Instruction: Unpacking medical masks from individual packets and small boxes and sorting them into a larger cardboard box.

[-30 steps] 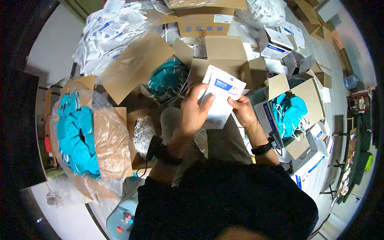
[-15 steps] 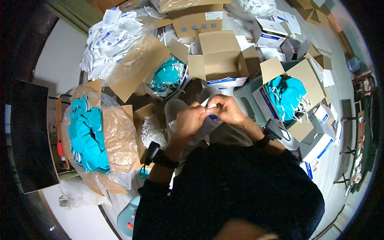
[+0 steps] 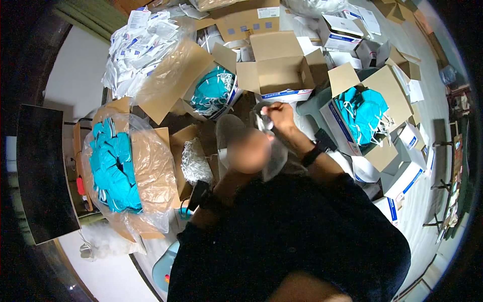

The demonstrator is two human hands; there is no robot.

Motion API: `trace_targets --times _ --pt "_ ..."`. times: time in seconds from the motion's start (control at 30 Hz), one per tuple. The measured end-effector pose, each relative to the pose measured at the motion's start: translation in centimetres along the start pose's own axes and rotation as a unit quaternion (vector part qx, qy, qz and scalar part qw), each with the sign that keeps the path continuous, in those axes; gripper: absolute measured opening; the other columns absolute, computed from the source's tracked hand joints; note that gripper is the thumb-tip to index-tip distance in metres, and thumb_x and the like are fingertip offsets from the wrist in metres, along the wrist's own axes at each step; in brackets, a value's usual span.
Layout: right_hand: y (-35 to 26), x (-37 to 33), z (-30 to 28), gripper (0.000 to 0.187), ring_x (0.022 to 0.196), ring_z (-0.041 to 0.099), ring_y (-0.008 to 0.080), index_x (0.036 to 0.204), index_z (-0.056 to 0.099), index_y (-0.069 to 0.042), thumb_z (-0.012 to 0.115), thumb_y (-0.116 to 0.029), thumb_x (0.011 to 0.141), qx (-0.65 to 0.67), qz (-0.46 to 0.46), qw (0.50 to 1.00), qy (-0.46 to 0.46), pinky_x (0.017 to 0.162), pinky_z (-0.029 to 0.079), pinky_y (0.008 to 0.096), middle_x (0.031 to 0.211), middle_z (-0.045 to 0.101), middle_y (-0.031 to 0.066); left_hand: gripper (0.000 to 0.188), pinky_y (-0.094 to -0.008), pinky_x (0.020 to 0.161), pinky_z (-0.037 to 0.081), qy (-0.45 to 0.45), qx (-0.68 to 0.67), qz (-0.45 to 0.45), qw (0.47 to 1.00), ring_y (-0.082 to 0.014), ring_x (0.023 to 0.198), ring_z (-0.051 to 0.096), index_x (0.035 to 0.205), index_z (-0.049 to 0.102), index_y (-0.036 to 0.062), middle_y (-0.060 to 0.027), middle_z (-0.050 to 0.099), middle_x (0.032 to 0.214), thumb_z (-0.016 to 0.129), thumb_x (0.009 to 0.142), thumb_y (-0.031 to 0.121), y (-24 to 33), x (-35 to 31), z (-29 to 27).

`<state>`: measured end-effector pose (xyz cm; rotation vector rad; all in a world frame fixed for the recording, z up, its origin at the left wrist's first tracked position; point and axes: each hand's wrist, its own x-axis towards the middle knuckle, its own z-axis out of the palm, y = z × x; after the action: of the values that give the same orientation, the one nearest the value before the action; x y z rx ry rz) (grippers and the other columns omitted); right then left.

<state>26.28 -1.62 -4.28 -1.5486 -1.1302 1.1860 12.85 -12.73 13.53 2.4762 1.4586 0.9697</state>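
Note:
My right hand (image 3: 280, 117) is closed, its thumb and fingers pinching a small, pale, crumpled piece (image 3: 262, 121) whose kind I cannot make out. Just below and to its left, over my lap, is my left hand (image 3: 249, 151). It is smeared, so its fingers and anything in them stay hidden. Beyond my hands stands an open carton (image 3: 274, 95) with a white and blue front edge. To the right of them, another carton holds teal masks (image 3: 363, 115) with white straps.
More teal masks lie in a plastic-lined box (image 3: 113, 171) at left and in a carton (image 3: 214, 93) ahead. White strings (image 3: 195, 162) fill a small box by my left knee. White packets (image 3: 138, 55) are heaped at the far left. Opened white boxes (image 3: 405, 168) crowd the right.
My hands were together over a white and blue packet. Now they are apart: the left has come nearer to me, and the right holds a pale piece. The packet no longer shows.

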Motion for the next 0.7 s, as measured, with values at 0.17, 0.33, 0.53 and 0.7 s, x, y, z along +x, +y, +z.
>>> trace_targets --times 0.17,0.33,0.53,0.7 --pt "-2.3 -1.6 -0.1 0.005 0.061 0.056 0.0118 0.078 0.067 0.002 0.064 -0.002 0.080 0.186 0.093 0.978 -0.005 0.056 0.044 0.0262 0.073 0.064 0.0024 0.013 -0.0338 0.053 0.045 0.021 -0.098 -0.027 0.995 -0.0237 0.059 0.058 0.090 0.068 0.0121 -0.0073 0.057 0.071 0.066 0.078 0.007 1.7 -1.3 -5.0" --pt "-4.3 -2.1 -0.6 0.009 0.064 0.063 0.0161 0.085 0.065 -0.002 0.062 -0.009 0.089 0.331 0.166 0.918 -0.143 0.056 0.052 0.0298 0.080 0.067 0.0130 0.005 -0.0351 0.053 0.046 0.038 -0.092 -0.071 0.992 -0.0251 0.061 0.060 0.085 0.065 0.0064 -0.0096 0.059 0.074 0.063 0.082 0.010 -0.8 -0.7 -6.6" --pt "-13.1 -4.9 -3.4 0.029 0.088 0.061 0.0105 0.117 0.058 -0.003 0.058 -0.019 0.093 0.204 -0.035 0.892 -0.401 0.083 0.049 0.0234 0.105 0.065 0.0056 0.010 -0.0432 0.062 0.046 -0.068 -0.123 -0.140 0.980 -0.0374 0.076 0.061 0.093 0.061 0.0077 -0.0152 0.062 0.085 0.056 0.089 0.015 -3.8 -1.2 -4.3" --pt "-11.1 -7.3 -1.8 0.008 0.074 0.055 0.0053 0.087 0.067 -0.002 0.065 -0.010 0.087 0.114 -0.085 0.926 -0.349 0.067 0.046 0.0224 0.077 0.064 -0.0004 0.017 -0.0421 0.063 0.047 -0.115 -0.125 -0.253 0.953 -0.0352 0.073 0.062 0.099 0.058 0.0075 -0.0175 0.062 0.081 0.057 0.091 0.022 -4.0 -2.3 -2.1"
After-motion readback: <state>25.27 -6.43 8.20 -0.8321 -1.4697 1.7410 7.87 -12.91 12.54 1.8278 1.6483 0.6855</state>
